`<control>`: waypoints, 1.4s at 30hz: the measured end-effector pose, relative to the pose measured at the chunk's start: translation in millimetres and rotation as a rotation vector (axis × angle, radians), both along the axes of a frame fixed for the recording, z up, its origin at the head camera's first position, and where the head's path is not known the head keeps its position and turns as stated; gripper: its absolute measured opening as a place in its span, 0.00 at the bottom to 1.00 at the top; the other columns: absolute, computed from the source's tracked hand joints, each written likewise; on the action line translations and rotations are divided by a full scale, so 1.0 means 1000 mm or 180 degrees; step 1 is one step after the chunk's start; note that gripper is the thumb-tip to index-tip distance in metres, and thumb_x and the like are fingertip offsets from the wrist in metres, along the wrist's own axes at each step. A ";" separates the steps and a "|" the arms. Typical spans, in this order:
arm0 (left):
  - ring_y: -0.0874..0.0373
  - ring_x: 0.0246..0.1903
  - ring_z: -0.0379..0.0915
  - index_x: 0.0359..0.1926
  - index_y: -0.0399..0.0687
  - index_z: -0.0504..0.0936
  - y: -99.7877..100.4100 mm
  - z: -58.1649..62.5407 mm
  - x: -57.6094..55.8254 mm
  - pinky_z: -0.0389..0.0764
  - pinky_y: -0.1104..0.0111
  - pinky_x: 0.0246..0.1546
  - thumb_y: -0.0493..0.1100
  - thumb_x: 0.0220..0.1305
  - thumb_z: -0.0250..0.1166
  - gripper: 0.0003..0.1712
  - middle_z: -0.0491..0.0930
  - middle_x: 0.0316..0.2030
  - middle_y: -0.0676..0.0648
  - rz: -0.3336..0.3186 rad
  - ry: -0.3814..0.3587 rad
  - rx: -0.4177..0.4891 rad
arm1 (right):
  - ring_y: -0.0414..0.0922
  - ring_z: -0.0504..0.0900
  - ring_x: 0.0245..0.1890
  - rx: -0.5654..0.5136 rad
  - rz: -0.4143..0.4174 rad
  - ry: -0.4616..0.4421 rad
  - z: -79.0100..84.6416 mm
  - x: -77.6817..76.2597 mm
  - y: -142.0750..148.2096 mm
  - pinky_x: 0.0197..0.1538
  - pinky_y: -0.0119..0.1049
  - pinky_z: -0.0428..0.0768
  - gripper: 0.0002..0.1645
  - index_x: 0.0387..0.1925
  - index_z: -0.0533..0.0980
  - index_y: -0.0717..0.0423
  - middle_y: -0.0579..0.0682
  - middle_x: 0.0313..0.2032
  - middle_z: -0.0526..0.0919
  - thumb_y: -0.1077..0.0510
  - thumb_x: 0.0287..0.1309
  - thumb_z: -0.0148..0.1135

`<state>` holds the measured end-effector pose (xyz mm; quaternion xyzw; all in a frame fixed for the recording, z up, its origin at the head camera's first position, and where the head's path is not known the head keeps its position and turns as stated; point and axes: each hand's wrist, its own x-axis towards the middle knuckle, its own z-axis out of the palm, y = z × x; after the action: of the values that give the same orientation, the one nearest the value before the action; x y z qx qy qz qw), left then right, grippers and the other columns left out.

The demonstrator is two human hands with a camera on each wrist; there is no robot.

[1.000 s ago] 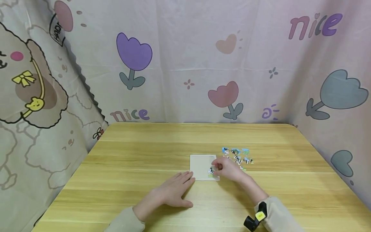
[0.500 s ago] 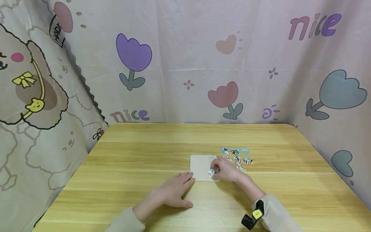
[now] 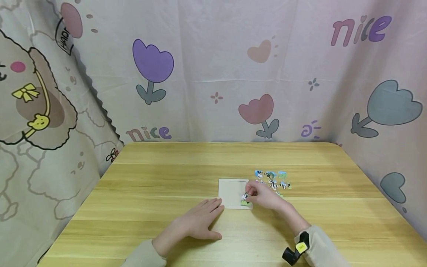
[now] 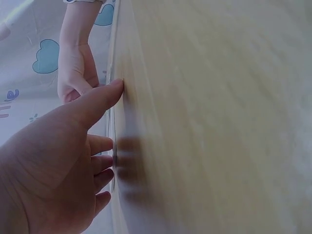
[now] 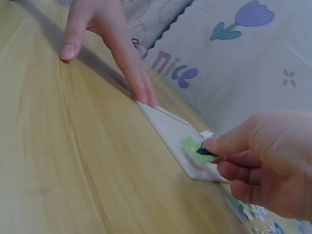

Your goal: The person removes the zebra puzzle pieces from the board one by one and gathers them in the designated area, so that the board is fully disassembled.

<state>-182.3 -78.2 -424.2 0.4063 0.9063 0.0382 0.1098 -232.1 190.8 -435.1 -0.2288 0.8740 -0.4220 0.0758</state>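
Observation:
A white puzzle tray [image 3: 230, 193] with a raised rim lies flat on the table. My right hand [image 3: 265, 194] is over its right side, pinching a puzzle piece [image 5: 197, 150] with green and black print between thumb and fingers. In the right wrist view the piece is tilted just above the tray's near right corner; whether an edge touches the tray I cannot tell. My left hand [image 3: 201, 218] lies with straight, spread fingers, its fingertips touching the tray's left edge. In the left wrist view its thumb rests on the table.
Several loose puzzle pieces [image 3: 272, 180] with blue, green and black-and-white print lie right of the tray, partly behind the right hand. The wooden table [image 3: 160, 170] ends at a printed curtain [image 3: 207, 66]. A small black camera [image 3: 295, 252] is strapped to the right wrist.
The piece in my right hand has shifted and turned slightly near the tray's right corner, showing more green now. My left hand stays in place at the tray's left edge.

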 end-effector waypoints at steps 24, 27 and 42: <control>0.52 0.69 0.42 0.70 0.43 0.56 -0.001 -0.001 0.000 0.48 0.60 0.68 0.69 0.57 0.55 0.49 0.48 0.70 0.43 -0.0033 0.0015 0.0016 | 0.41 0.75 0.24 -0.0482 -0.0769 -0.0571 0.000 0.011 0.102 0.24 0.31 0.75 0.24 0.48 0.69 0.71 0.53 0.32 0.80 0.63 0.52 0.65; 0.52 0.69 0.42 0.70 0.43 0.56 0.000 -0.001 0.000 0.48 0.60 0.68 0.68 0.57 0.55 0.49 0.48 0.70 0.43 -0.0028 0.0019 0.0016 | 0.40 0.74 0.23 -0.0453 -0.0897 -0.0554 -0.001 0.012 0.111 0.24 0.31 0.75 0.23 0.48 0.69 0.71 0.53 0.31 0.81 0.63 0.52 0.64; 0.51 0.69 0.42 0.69 0.43 0.56 0.000 -0.001 0.001 0.49 0.60 0.68 0.68 0.57 0.55 0.48 0.49 0.70 0.43 -0.0019 0.0001 0.0022 | 0.43 0.74 0.31 0.0485 -0.1191 0.0063 -0.006 0.014 0.118 0.32 0.33 0.74 0.13 0.39 0.78 0.67 0.49 0.30 0.78 0.63 0.51 0.65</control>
<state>-181.8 -78.6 -424.9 0.4094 0.9050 0.0410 0.1083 -217.9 308.6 -440.9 -0.0602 0.9313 -0.3592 0.0046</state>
